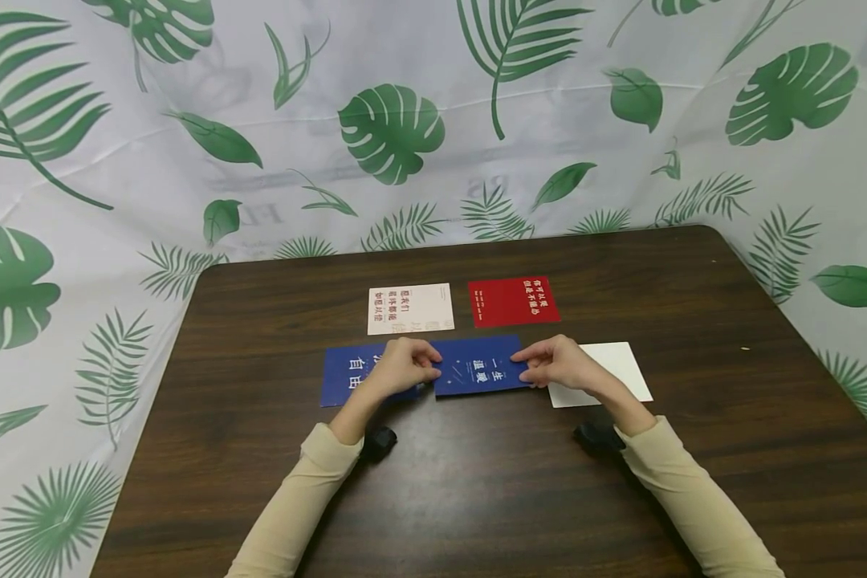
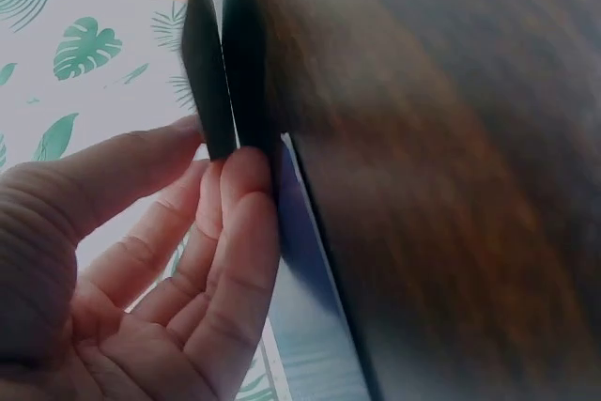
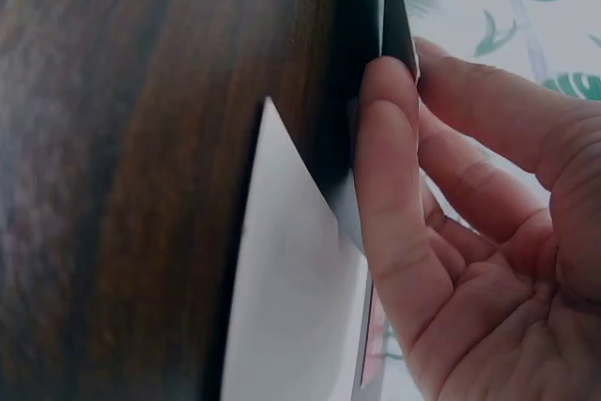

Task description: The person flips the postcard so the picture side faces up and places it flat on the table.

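Between my two hands is a blue card point(image 1: 480, 365) with white lettering, seen edge-on and just off the table in both wrist views. My left hand point(image 1: 405, 368) pinches its left edge between thumb and fingers. At the opposite edge, my right hand point(image 1: 559, 361) pinches it the same way. Another blue card point(image 1: 343, 377) lies flat to the left, partly under my left hand. A white card point(image 1: 614, 365) lies to the right, partly covered by my right hand and wrist.
Behind the held card lie a cream card point(image 1: 410, 309) with dark red lettering and a red card point(image 1: 513, 301) with white lettering. All rest on a dark wood table point(image 1: 470, 498). A leaf-print cloth point(image 1: 433, 160) hangs behind the table's far edge.
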